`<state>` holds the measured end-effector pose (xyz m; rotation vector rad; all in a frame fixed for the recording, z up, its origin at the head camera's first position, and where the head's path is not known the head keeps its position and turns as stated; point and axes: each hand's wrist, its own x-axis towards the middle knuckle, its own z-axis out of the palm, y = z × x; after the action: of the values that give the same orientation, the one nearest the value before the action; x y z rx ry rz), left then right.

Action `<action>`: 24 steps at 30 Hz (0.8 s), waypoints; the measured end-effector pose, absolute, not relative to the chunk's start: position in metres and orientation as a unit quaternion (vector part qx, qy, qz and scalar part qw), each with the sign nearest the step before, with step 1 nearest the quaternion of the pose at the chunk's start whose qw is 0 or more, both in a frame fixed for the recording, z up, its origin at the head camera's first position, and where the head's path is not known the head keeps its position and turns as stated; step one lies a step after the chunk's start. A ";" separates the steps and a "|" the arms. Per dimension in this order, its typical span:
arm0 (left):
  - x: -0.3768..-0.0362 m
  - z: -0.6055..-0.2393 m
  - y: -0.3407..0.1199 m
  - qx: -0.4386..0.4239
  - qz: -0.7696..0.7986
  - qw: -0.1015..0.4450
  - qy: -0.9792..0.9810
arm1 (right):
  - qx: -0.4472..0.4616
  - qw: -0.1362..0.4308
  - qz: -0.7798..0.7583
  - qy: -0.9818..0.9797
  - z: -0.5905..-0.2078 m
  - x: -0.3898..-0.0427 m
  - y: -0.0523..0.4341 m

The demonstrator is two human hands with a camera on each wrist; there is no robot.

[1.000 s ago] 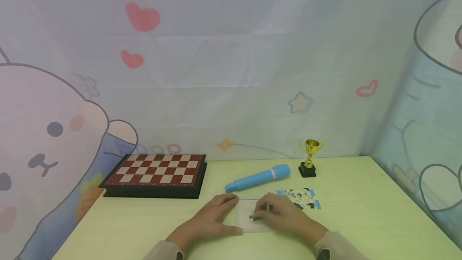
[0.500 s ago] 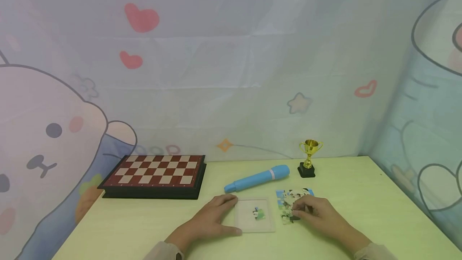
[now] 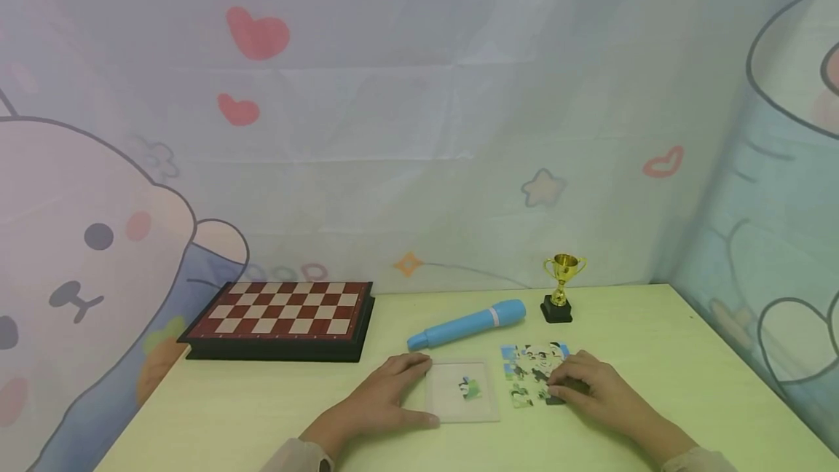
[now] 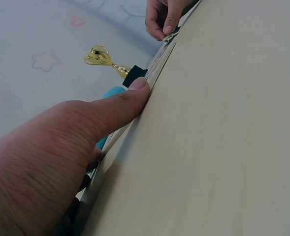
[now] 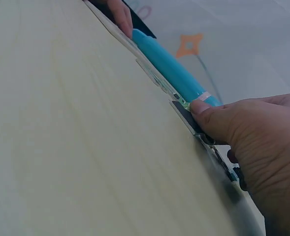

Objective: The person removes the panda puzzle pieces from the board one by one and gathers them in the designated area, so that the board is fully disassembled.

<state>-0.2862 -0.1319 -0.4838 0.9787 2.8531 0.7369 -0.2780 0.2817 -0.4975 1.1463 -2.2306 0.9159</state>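
Note:
A clear square puzzle tray [image 3: 459,417] lies flat on the table, with one green-and-white puzzle piece [image 3: 469,387] inside it. My left hand [image 3: 381,399] rests at the tray's left side, thumb and fingers straight and spread, touching its near and far corners. To the right of the tray, several panda-patterned jigsaw pieces [image 3: 518,371] lie close together. My right hand [image 3: 599,398] pinches a dark-edged jigsaw piece [image 3: 554,400] at the near right of that group. In the right wrist view the thumb [image 5: 204,110] presses on this piece; the other fingertips are hidden.
A blue toy microphone [image 3: 467,327] lies behind the tray. A gold trophy cup [image 3: 559,288] on a black base stands at the back right. At the back left sits a red-and-white chessboard box [image 3: 282,312]. A printed cloth [image 3: 419,130] hangs behind the table.
The right hand has moved right from the tray to the loose pieces, leaving a puzzle piece in the tray. It then shifted slightly further right. The left hand stays in place.

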 end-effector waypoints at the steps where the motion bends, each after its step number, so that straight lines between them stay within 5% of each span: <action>1: -0.286 -0.483 -0.132 0.316 0.236 0.017 0.919 | 0.421 0.237 0.328 -0.811 -0.498 -0.279 0.282; 24: -0.285 -0.482 -0.131 0.318 0.239 0.017 0.917 | 0.443 0.263 0.302 -0.802 -0.495 -0.276 0.253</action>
<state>-0.2854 -0.1310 -0.4817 0.9882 2.8514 0.7442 -0.2761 0.2532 -0.4948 1.1984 -2.1691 0.8154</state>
